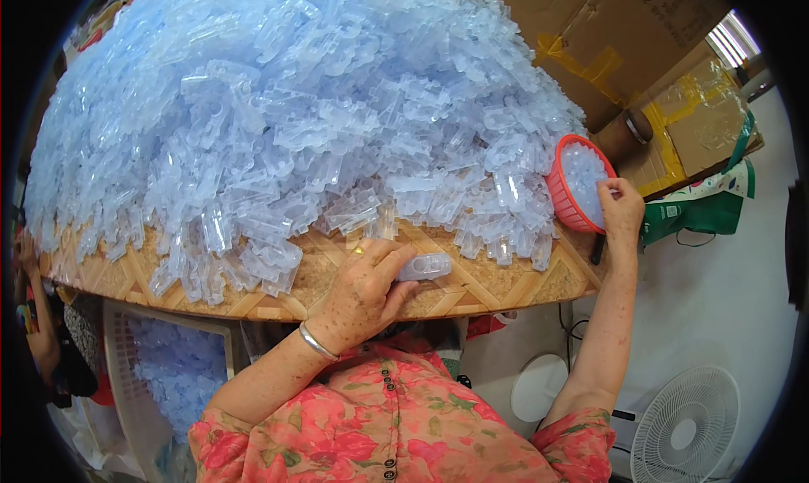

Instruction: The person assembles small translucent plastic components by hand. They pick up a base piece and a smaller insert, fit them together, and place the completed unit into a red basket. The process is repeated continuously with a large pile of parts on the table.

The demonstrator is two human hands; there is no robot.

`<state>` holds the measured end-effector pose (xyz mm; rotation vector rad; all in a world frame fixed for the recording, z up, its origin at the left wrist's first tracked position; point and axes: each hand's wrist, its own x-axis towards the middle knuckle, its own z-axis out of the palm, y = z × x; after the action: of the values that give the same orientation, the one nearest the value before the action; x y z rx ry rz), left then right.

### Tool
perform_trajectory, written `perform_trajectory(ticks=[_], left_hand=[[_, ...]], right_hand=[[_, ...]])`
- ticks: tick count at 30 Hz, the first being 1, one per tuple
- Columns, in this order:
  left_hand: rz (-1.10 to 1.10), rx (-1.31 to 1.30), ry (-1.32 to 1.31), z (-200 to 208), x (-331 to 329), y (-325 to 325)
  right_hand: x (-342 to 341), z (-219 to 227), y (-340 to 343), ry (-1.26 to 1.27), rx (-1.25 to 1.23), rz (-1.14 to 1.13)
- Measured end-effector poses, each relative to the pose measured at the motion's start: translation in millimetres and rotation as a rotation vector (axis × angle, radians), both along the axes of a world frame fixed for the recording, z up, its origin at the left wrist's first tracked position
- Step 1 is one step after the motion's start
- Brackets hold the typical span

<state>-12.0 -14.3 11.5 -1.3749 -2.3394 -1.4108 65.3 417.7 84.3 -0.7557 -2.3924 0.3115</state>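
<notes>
My left hand [371, 285] is closed around a small clear plastic piece [425, 267] just above the table's front edge. That piece is oblong, and its free end points to the right. At the right, my right hand [622, 209] reaches over the rim of a red plastic basket [566, 198], with fingertips pinched together at the small pale pieces [583, 171] inside. What the pinch holds, if anything, is too small to make out. A large heap of clear bluish plastic pieces [337, 120] rises in front of both hands.
The patterned tabletop [497, 285] curves along its front edge. Cardboard boxes [624, 45], a dark brown jar [628, 133] and a green bag [695, 217] stand at the right. A white fan [687, 428] is lower right. Below left, a crate [126, 382] holds more plastic pieces.
</notes>
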Motion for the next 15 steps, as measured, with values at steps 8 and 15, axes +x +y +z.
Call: perform_trajectory(ticks=[8,15], left_hand=[[0.001,0.004,-0.026,-5.1,0.1,-3.2],[-0.007,0.016,-0.019,-4.8,-0.7,-1.0]], right_hand=[[24.9,-3.4,-182.0,-0.045,-0.235,0.535],[34.7,-56.9,-217.5,-0.174,0.079,0.617]])
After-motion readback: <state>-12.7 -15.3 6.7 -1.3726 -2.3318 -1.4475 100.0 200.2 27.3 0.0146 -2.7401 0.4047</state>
